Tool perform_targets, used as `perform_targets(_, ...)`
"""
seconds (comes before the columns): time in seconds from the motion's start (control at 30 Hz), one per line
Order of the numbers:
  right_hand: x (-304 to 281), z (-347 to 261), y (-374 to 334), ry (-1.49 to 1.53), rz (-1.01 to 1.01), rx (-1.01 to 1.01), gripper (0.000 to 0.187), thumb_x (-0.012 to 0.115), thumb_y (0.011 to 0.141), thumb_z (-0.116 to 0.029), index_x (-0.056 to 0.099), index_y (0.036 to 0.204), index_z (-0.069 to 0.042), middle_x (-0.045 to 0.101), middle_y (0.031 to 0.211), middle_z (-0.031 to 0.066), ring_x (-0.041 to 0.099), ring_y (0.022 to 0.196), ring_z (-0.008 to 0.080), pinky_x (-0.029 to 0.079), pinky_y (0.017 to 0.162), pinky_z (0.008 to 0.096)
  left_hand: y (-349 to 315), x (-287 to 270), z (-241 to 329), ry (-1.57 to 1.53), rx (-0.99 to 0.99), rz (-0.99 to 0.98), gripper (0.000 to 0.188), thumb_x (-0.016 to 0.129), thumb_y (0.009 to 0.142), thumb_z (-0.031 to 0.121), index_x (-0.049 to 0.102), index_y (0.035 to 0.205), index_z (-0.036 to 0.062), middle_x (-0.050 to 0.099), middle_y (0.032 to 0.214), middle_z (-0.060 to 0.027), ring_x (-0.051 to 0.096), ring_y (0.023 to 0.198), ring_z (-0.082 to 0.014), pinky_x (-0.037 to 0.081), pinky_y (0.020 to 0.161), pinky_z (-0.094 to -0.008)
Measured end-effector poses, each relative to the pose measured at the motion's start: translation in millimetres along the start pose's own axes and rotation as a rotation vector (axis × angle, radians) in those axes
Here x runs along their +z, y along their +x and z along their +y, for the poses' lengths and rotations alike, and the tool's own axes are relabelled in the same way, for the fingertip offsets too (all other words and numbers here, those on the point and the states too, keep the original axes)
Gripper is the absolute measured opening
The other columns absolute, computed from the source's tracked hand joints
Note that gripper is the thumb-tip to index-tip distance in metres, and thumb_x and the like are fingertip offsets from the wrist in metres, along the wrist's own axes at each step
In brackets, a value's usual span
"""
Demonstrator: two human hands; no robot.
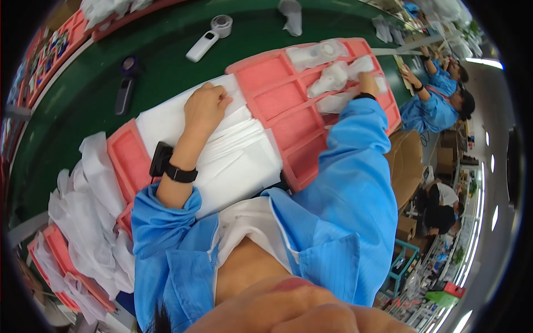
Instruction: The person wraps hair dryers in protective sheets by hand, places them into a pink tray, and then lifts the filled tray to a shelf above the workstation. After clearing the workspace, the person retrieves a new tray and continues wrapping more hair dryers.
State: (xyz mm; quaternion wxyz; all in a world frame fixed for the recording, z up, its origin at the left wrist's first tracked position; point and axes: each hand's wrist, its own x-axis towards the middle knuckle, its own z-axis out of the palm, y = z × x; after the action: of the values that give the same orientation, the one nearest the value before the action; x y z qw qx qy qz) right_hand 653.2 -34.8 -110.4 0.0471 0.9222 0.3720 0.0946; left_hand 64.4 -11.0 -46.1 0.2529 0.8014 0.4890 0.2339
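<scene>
Person's L hand (205, 108) is above the white sheets (239, 155), fingers curled in narrow; can't tell if anything's pinched in them. R hand (367, 84) is at the far R part of the pink tray (280, 102), next to the wrapped pieces (328, 79); fingertips partly hidden, so can't tell if it's gripping one.

Wrapped pieces sit in the tray's far & R compts, in whitish translucent wrap; nearer L compts show bare pink. Sheets lie in a layered stack L of those compts, btwn them & another pink section (126, 152), edges fanned a bit.

Green worktop (166, 64) beyond: white handheld device (203, 45) w/ round head, dark handheld device (124, 95) nearer L, plus a wrapped item (292, 19) at the far side. Pile of translucent bags (89, 205) at L, partly over pink trays. Black strap (181, 175) on L wrist, dark band (365, 96) on R. Co-workers in blue (432, 111) off to the R.
</scene>
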Motion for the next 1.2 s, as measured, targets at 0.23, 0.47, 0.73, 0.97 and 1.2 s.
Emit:
perform_targets(0.23, -185, -168, -70, 0.54, 0.529, -0.225, 0.041, 0.062, 0.068, -0.016, 0.062, 0.109, -0.011, 0.062, 0.107, 0.0146, 0.06, 0.099, 0.0316, 0.049, 0.079, 0.0397, 0, -1, -1, -0.06, 0.05, 0.009, 0.013, 0.068, 0.074, 0.018, 0.063, 0.074, 0.0059, 0.058, 0.078, -0.0097, 0.059, 0.073, -0.0277, 0.046, 0.061, -0.0373)
perform_targets(0.47, -112, -373, -84, 1.35, -0.405, -0.749, 0.063, 0.067, 0.062, -0.007, 0.049, 0.122, -0.001, 0.057, 0.116, 0.0144, 0.054, 0.107, 0.0271, 0.043, 0.09, 0.0321, -1, -21, -2, -0.263, 0.026, -0.071, 0.014, 0.067, 0.076, 0.017, 0.063, 0.079, 0.0038, 0.059, 0.077, -0.0088, 0.057, 0.066, -0.0221, 0.044, 0.06, -0.032)
perform_targets(0.73, -174, -377, -123, 1.276, -0.656, -0.856, 0.058, 0.071, 0.058, -0.005, 0.053, 0.113, 0.002, 0.062, 0.095, 0.0091, 0.059, 0.084, 0.018, 0.047, 0.076, 0.0276, 0, -54, -11, -0.381, 0.051, 0.079, 0.016, 0.069, 0.075, 0.014, 0.059, 0.077, 0.0015, 0.056, 0.073, -0.0077, 0.052, 0.059, -0.0176, 0.041, 0.054, -0.0281)
perform_targets(0.97, -259, -292, -177, 1.638, -0.406, -0.913, 0.049, 0.067, 0.06, -0.005, 0.054, 0.107, 0.001, 0.06, 0.095, 0.0085, 0.057, 0.079, 0.0139, 0.048, 0.065, 0.0251, -2, -80, -11, -0.464, 0.021, 0.24, 0.016, 0.069, 0.074, 0.018, 0.063, 0.08, 0.0039, 0.06, 0.075, -0.008, 0.052, 0.055, -0.0184, 0.041, 0.052, -0.0285)
perform_targets(1.2, -260, -302, -227, 1.51, -0.115, -1.036, 0.049, 0.067, 0.059, 0.002, 0.051, 0.105, -0.002, 0.06, 0.093, 0.0067, 0.057, 0.081, 0.0115, 0.047, 0.07, 0.0236, -12, -103, -8, -0.615, -0.073, 0.368, 0.011, 0.069, 0.076, 0.011, 0.064, 0.082, 0.0029, 0.062, 0.077, -0.0038, 0.05, 0.053, -0.0103, 0.039, 0.051, -0.0228)
